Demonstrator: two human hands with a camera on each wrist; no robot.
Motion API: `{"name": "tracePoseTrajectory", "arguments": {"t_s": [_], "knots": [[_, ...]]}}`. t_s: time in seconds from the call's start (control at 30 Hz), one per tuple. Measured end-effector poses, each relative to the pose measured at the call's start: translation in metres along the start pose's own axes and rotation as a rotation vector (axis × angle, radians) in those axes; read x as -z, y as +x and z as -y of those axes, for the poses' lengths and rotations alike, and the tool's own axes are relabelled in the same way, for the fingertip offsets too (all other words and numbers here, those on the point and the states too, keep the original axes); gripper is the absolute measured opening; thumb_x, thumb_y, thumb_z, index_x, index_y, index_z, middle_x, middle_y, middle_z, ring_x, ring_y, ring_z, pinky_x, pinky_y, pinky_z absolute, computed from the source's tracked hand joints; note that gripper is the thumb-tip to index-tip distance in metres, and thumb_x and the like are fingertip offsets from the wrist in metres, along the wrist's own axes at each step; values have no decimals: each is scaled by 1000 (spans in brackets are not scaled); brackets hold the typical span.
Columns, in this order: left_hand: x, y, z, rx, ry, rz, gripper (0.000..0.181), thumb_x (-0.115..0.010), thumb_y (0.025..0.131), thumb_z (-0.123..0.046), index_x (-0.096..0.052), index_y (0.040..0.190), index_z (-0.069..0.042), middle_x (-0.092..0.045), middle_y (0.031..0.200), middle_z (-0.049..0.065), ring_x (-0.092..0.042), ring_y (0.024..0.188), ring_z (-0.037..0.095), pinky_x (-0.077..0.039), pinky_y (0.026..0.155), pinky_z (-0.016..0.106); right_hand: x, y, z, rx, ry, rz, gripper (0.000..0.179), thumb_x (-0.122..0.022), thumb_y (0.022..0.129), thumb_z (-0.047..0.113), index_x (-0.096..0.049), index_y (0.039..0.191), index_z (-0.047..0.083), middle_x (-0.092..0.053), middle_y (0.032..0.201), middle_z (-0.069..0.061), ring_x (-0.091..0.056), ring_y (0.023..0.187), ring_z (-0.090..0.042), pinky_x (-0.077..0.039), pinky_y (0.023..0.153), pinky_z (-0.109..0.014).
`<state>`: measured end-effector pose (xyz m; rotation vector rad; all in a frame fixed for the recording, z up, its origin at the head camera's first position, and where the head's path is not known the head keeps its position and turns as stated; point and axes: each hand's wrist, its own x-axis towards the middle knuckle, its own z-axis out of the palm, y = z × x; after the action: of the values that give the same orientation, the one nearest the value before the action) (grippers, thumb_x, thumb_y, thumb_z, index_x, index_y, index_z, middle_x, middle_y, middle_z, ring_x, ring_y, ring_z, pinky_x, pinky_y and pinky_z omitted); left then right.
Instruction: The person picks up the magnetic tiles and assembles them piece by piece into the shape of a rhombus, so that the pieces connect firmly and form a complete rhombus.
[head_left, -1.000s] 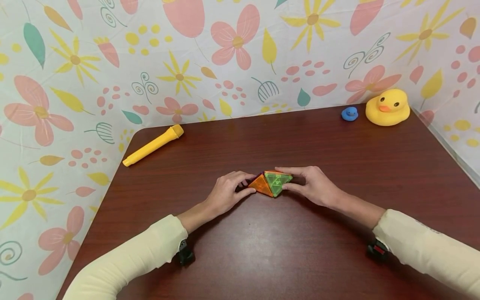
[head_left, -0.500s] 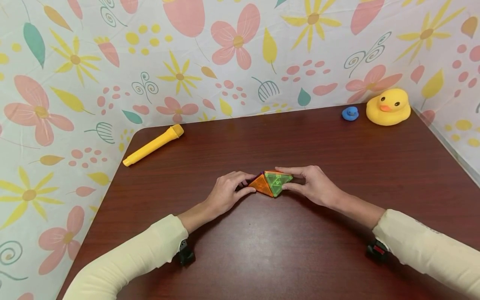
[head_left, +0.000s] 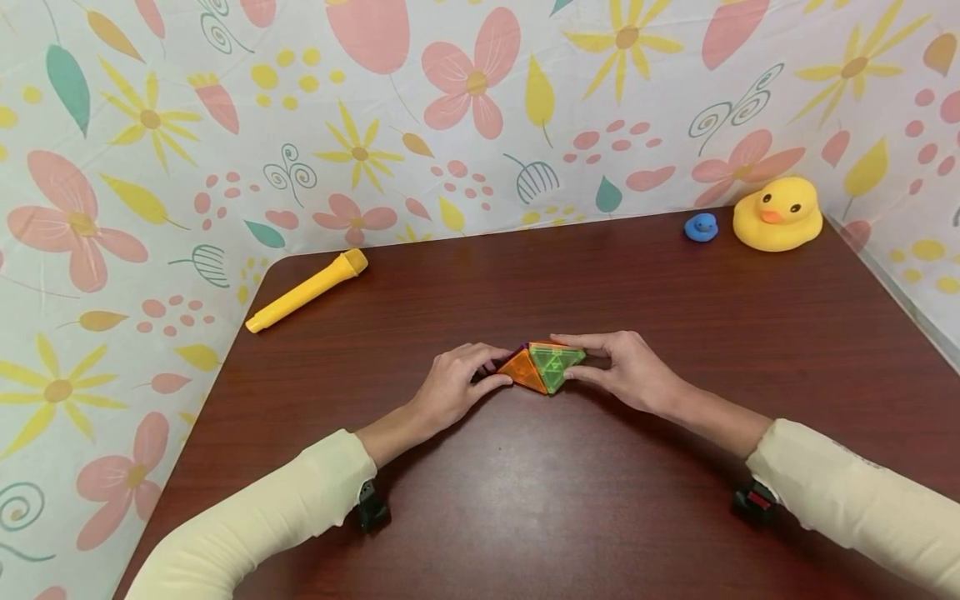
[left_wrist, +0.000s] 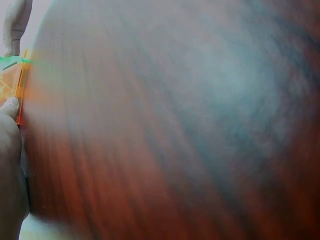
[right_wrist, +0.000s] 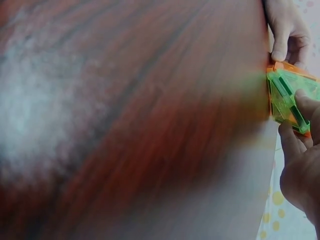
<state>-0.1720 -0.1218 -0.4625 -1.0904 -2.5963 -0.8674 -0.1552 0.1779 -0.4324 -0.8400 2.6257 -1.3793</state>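
Between my hands, at the middle of the table, stands a small solid shape built of translucent triangular magnetic tiles. An orange tile (head_left: 522, 371) faces my left side, and a green tile (head_left: 553, 365) faces my right; a bit of purple shows at the top edge. My left hand (head_left: 453, 385) grips the left end, thumb in front and fingers behind. From the other side my right hand (head_left: 637, 372) pinches the right end between thumb and index finger. The right wrist view shows the thumb and fingers on the green tile (right_wrist: 287, 95) close up.
A yellow toy microphone (head_left: 307, 292) lies at the back left of the brown table (head_left: 510, 517). At the back right sit a small blue duck (head_left: 701, 227) and a large yellow duck (head_left: 777, 215). A flower-patterned cloth (head_left: 480, 167) hangs behind the table.
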Motion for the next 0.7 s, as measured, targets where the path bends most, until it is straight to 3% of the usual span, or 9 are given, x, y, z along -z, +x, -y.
{"name": "tracePoseTrajectory", "arguments": {"t_s": [0.3, 0.57, 0.7], "knots": [[-1, 0, 0, 6, -16, 4, 33, -80, 98, -31, -76, 127, -16, -74, 109, -7, -64, 91, 4, -55, 78, 23, 4, -5, -2, 18, -45, 29, 54, -75, 98, 1, -61, 151, 8, -66, 142, -13, -66, 125, -22, -58, 92, -38], [-1, 0, 1, 23, -45, -7, 27, -70, 105, -31, -77, 126, -15, -76, 115, -4, -68, 97, 6, -57, 80, 28, 5, -4, -5, 35, -51, 1, 48, -74, 100, 4, -65, 147, 9, -70, 137, -10, -68, 121, -18, -55, 89, -22], [0, 0, 1, 39, -63, -11, 26, -71, 104, -30, -77, 125, -16, -77, 114, -4, -66, 91, 4, -56, 76, 26, 4, -3, -6, 35, -52, -6, 48, -74, 99, 4, -66, 146, 9, -70, 136, -10, -68, 120, -18, -54, 87, -19]]}}
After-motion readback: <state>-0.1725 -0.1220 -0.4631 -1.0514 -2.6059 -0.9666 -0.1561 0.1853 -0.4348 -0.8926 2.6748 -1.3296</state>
